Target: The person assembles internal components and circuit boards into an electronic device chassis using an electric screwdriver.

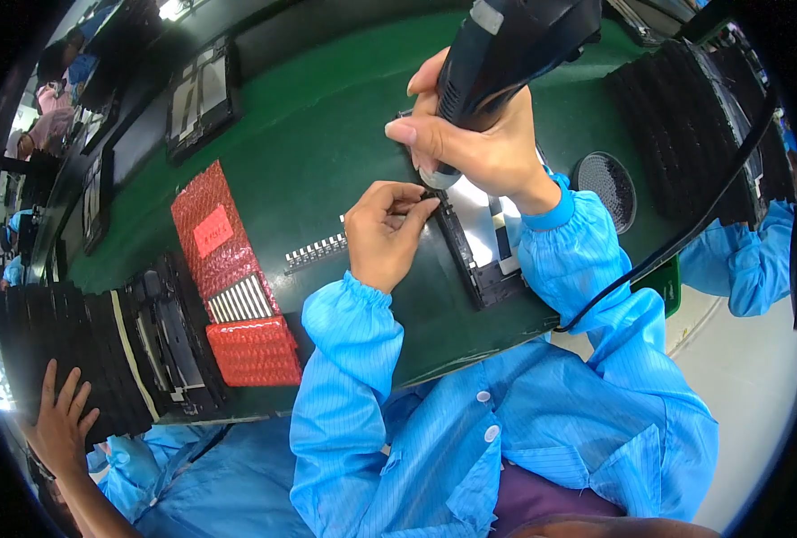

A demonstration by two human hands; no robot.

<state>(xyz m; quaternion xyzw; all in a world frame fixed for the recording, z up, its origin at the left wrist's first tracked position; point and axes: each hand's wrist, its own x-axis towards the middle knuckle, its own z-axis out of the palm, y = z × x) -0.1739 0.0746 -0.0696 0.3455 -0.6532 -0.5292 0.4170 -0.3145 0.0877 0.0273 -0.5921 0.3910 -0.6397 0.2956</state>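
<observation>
Head view: right hand [483, 152] is gripping a black handheld tool [506, 63], nose down, likely for control. Left hand [386, 231] is pinching the edge of a black frame [466, 240], presumably steadying it; frame is lying on green table [313, 184] beneath the tool.

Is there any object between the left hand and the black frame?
Nothing visible: the left hand is right at the left edge of the black frame. The right hand and dark tool hide its far part.
</observation>
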